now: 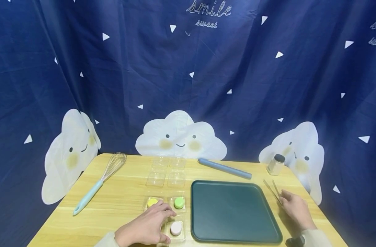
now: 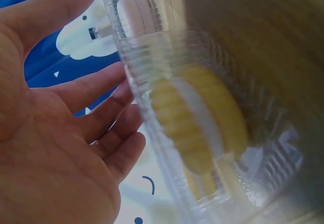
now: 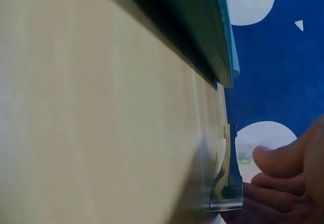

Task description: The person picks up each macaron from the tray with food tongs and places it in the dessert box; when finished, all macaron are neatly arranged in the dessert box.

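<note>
Macarons sit in square cups of a clear plastic tray (image 1: 157, 179): a yellow macaron (image 1: 152, 202), a green macaron (image 1: 179, 202) and a pale pink macaron (image 1: 176, 228). My left hand (image 1: 147, 223) reaches over the front-left cups, partly hiding them. In the left wrist view its loosely bent fingers (image 2: 109, 100) come right up to the tray's side, thumb spread away. Metal tongs (image 1: 272, 192) lie right of the dark green tray, their closed end toward me. My right hand (image 1: 296, 207) is beside that end; in the right wrist view the thumb stands apart from the tongs (image 3: 229, 173).
The dark green tray (image 1: 234, 211) takes up the middle right of the wooden table. Behind it lies a blue rolling pin (image 1: 225, 168). A black-lidded jar (image 1: 275, 164) stands at the back right, and a whisk (image 1: 98, 185) lies on the left. A dark blue curtain (image 1: 175, 68) hangs behind.
</note>
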`<state>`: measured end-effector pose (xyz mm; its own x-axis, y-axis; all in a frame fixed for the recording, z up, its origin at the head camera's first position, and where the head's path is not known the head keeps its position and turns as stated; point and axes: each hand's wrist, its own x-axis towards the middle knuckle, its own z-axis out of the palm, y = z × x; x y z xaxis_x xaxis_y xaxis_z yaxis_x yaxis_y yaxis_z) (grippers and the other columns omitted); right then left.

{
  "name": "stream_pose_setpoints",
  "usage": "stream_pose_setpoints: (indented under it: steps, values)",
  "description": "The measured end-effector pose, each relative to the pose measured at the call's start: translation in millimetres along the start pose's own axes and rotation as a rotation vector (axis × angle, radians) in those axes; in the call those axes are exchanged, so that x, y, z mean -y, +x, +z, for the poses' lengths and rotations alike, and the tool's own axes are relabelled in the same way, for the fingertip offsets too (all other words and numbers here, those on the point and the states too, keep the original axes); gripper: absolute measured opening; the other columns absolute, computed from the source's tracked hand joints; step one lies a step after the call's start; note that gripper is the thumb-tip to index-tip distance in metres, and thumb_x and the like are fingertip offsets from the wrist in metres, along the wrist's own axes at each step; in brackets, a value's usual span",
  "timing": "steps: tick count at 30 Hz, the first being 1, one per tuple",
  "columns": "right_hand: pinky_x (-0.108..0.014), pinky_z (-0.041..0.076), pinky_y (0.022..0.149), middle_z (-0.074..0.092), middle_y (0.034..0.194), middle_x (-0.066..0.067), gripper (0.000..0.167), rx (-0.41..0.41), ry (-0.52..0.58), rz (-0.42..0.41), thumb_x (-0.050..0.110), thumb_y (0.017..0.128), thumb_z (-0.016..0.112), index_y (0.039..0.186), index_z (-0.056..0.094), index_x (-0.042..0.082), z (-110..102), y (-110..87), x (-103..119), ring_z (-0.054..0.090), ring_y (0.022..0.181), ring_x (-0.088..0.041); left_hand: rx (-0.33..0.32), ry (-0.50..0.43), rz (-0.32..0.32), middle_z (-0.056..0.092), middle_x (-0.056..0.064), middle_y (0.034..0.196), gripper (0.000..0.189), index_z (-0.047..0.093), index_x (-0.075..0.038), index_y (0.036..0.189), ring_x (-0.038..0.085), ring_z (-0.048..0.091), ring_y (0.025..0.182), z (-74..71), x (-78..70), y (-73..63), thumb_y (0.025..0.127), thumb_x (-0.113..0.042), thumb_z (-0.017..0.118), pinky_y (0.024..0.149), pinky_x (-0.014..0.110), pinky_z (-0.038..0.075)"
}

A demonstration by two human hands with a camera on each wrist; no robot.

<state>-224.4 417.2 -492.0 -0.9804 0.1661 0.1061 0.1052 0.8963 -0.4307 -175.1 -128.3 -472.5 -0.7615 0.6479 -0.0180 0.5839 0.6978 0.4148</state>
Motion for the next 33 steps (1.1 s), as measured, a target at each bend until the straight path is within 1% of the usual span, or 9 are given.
stream_pose_setpoints:
  steps: [5, 10, 13, 19, 23, 25, 27, 29, 33]
  values:
    - [-0.071, 0.040, 0.103, 0.057, 0.137, -0.033, 0.055, 0.007, 0.050, 0.021, 0.027, 0.100, 0.057, 0.141, 0.048, -0.009, 2, 0.5, -2, 0.050, 0.127, -0.058, -0.007, 0.001, 0.010, 0.060, -0.014, 0.125, 0.068, 0.064, -0.020, 0.133, 0.019, 0.053, 0.128, 1.2, 1.3, -0.6, 0.074, -0.046, 0.087, 0.116, 0.055, 0.041]
    - [-0.070, 0.031, 0.112, 0.042, 0.148, -0.039, 0.073, 0.053, 0.186, 0.085, 0.034, 0.104, 0.050, 0.151, 0.024, -0.015, -1, 3.7, 4, 0.042, 0.136, -0.056, -0.030, 0.023, 0.024, 0.061, -0.011, 0.130, 0.070, 0.063, -0.019, 0.134, 0.016, 0.053, 0.122, 1.0, 1.7, -2.1, 0.075, -0.048, 0.086, 0.109, 0.047, 0.048]
    - [-0.069, 0.030, 0.114, 0.037, 0.150, -0.041, 0.076, 0.017, 0.259, 0.102, 0.037, 0.106, 0.046, 0.152, 0.017, -0.015, -5, 5.5, 14, 0.039, 0.137, -0.056, -0.064, -0.017, 0.014, 0.061, -0.010, 0.130, 0.067, 0.063, -0.019, 0.134, 0.019, 0.053, 0.125, -2.5, 1.3, -3.4, 0.077, -0.047, 0.085, 0.106, 0.048, 0.050]
    - [-0.066, 0.033, 0.114, 0.034, 0.155, -0.036, 0.073, -0.141, 0.400, 0.075, 0.037, 0.105, 0.049, 0.155, 0.019, -0.009, -16, 7.7, 49, 0.036, 0.141, -0.053, -0.231, -0.177, -0.042, 0.061, -0.005, 0.133, 0.059, 0.062, -0.020, 0.134, 0.023, 0.057, 0.125, -20.7, 6.4, -3.5, 0.083, -0.043, 0.080, 0.107, 0.053, 0.051]
    - [-0.056, 0.029, 0.123, 0.031, 0.163, -0.024, 0.070, -0.245, 0.572, 0.063, 0.028, 0.103, 0.054, 0.159, 0.021, 0.002, -27, 15.2, 85, 0.033, 0.148, -0.043, -0.390, -0.287, -0.115, 0.060, -0.001, 0.138, 0.062, 0.057, -0.023, 0.138, 0.027, 0.057, 0.128, -44.8, 20.4, 2.1, 0.083, -0.041, 0.080, 0.110, 0.058, 0.047]
    - [-0.050, 0.031, 0.125, 0.033, 0.164, -0.018, 0.068, -0.275, 0.644, 0.043, 0.024, 0.102, 0.057, 0.160, 0.023, 0.008, -31, 20.1, 103, 0.035, 0.150, -0.038, -0.485, -0.296, -0.120, 0.060, 0.000, 0.138, 0.065, 0.056, -0.022, 0.140, 0.028, 0.057, 0.127, -57.0, 30.7, 6.8, 0.083, -0.037, 0.082, 0.109, 0.058, 0.048]
    - [-0.044, 0.032, 0.126, 0.034, 0.164, -0.015, 0.069, -0.275, 0.703, 0.012, 0.020, 0.101, 0.059, 0.160, 0.024, 0.011, -33, 24.7, 118, 0.036, 0.150, -0.033, -0.564, -0.293, -0.104, 0.060, 0.004, 0.137, 0.068, 0.055, -0.018, 0.141, 0.029, 0.058, 0.124, -67.6, 42.1, 12.5, 0.081, -0.031, 0.084, 0.107, 0.057, 0.048]
    - [-0.042, 0.032, 0.126, 0.035, 0.164, -0.016, 0.071, -0.256, 0.744, -0.049, 0.016, 0.100, 0.062, 0.160, 0.024, 0.011, -33, 29.5, 131, 0.035, 0.151, -0.032, -0.616, -0.286, -0.090, 0.059, 0.008, 0.137, 0.072, 0.053, -0.013, 0.143, 0.031, 0.058, 0.123, -76.2, 53.6, 18.3, 0.080, -0.025, 0.085, 0.105, 0.057, 0.049]
    - [-0.043, 0.029, 0.127, 0.035, 0.164, -0.016, 0.078, -0.218, 0.813, -0.196, 0.004, 0.095, 0.067, 0.159, 0.023, 0.005, -26, 40.6, 159, 0.032, 0.153, -0.032, -0.647, -0.303, -0.091, 0.053, 0.017, 0.143, 0.081, 0.045, -0.008, 0.148, 0.040, 0.053, 0.129, -89.2, 74.9, 30.0, 0.079, -0.020, 0.086, 0.109, 0.060, 0.045]
